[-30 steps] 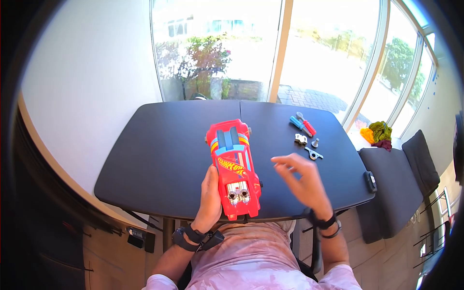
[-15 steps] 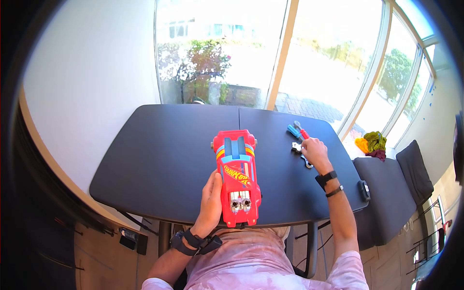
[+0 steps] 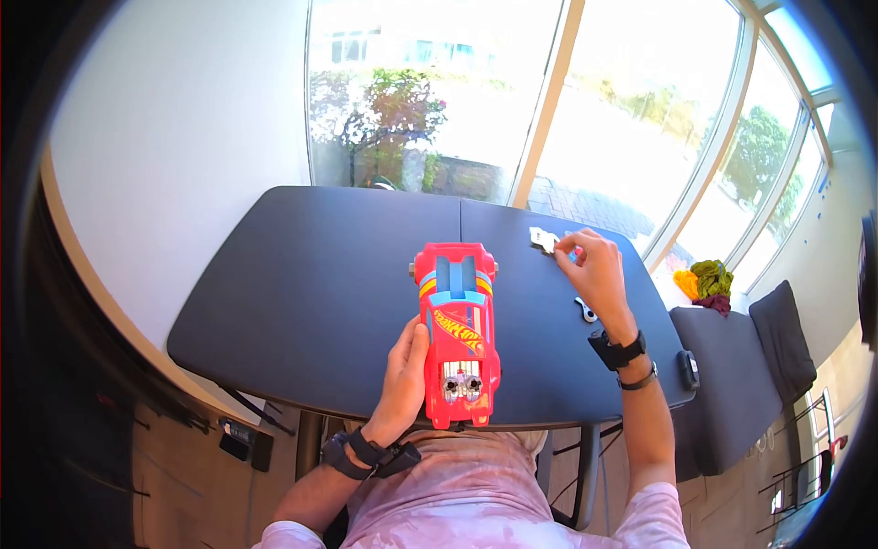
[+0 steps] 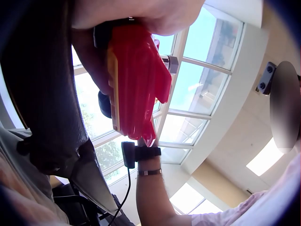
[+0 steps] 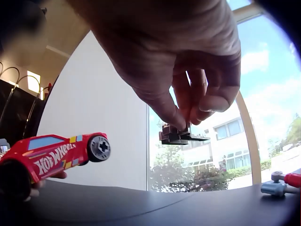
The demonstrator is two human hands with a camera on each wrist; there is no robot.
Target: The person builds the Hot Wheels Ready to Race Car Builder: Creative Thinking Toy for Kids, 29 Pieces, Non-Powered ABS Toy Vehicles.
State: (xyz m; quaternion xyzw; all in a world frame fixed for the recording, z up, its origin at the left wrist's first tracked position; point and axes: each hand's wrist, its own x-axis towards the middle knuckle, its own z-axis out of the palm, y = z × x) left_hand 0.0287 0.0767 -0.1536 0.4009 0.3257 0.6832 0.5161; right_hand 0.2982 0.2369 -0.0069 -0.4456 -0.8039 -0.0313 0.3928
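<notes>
My left hand (image 3: pixel 400 380) grips a red Hot Wheels toy car (image 3: pixel 460 316) along its side, over the table's near edge. Blue and yellow trim and a chrome twin-pipe block show on the car's top. In the right wrist view, a black wheel with a silver hub (image 5: pixel 99 148) sits at one end of it. My right hand (image 3: pixel 594 273) pinches a small silver toy car part (image 5: pixel 178 135) between thumb and fingers, raised above the table. A silver-grey lever-shaped piece (image 3: pixel 585 311) lies on the table below that hand.
On the dark folding table (image 3: pixel 302 293), a red-handled tool (image 5: pixel 292 179) and a blue-handled one (image 5: pixel 273 189) lie at the right, mostly behind my hand in the head view. A black device (image 3: pixel 688 370) sits at the right edge. Beyond stands a grey bench (image 3: pixel 732 384) with coloured cloths (image 3: pixel 709 282).
My right hand has reached forward to the loose parts, taken the silver part and lifted it up and slightly left. The left hand keeps the toy car in nearly the same place.
</notes>
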